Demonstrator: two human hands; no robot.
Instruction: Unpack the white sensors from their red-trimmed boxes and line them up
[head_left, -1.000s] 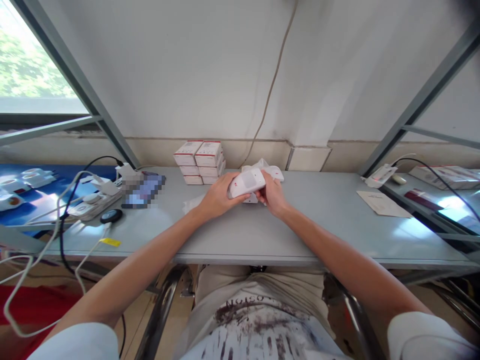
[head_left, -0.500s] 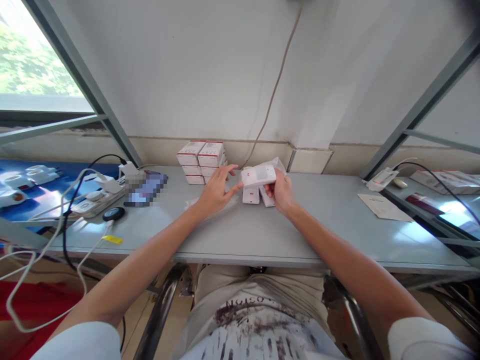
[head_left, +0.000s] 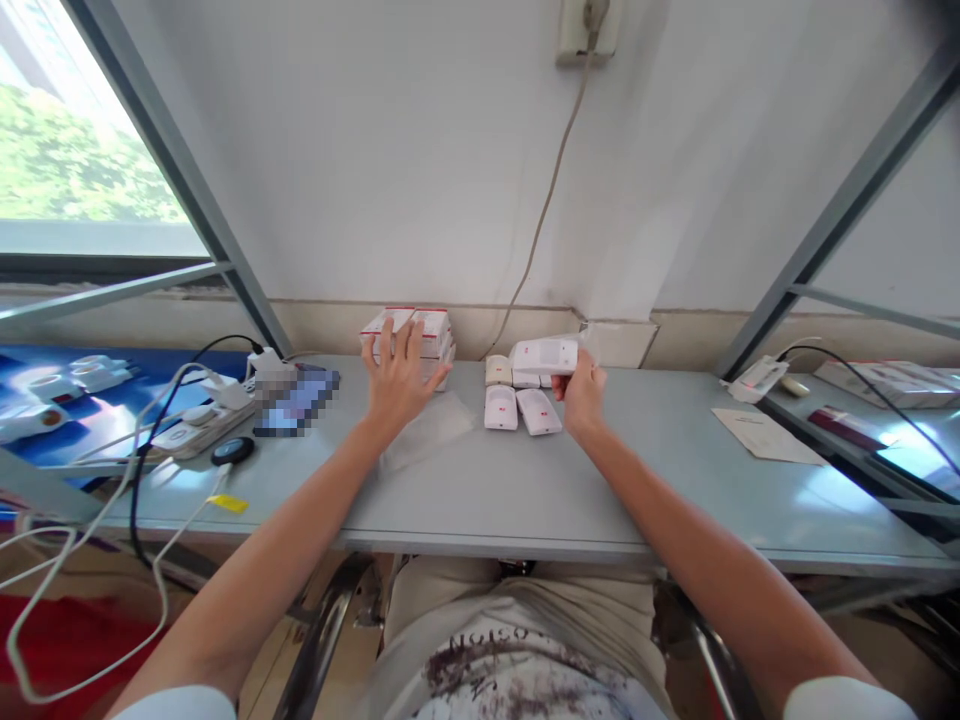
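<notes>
My left hand (head_left: 399,378) is open with fingers spread, in front of the stacked white-and-red boxes (head_left: 431,325) at the back of the desk; whether it touches them I cannot tell. My right hand (head_left: 583,395) grips a white device (head_left: 545,356) by its right end, with clear plastic film (head_left: 600,343) behind the fingers. Beneath it several similar devices lie in a group, among them a white one (head_left: 500,409), a tilted white one (head_left: 538,412) and a cream one (head_left: 498,370). A clear plastic bag (head_left: 439,430) lies flat beside my left wrist.
On the left are a phone (head_left: 298,402), a power strip (head_left: 199,420) with cables and a round black object (head_left: 232,451). A paper sheet (head_left: 765,435) and a white adapter (head_left: 754,378) lie at the right. Metal frame posts flank the grey desk (head_left: 510,500).
My left hand has moved left from beside the held device to the boxes, fingers spreading. My right hand has shifted slightly right with the device, uncovering more of those on the desk. The view has tilted up.
</notes>
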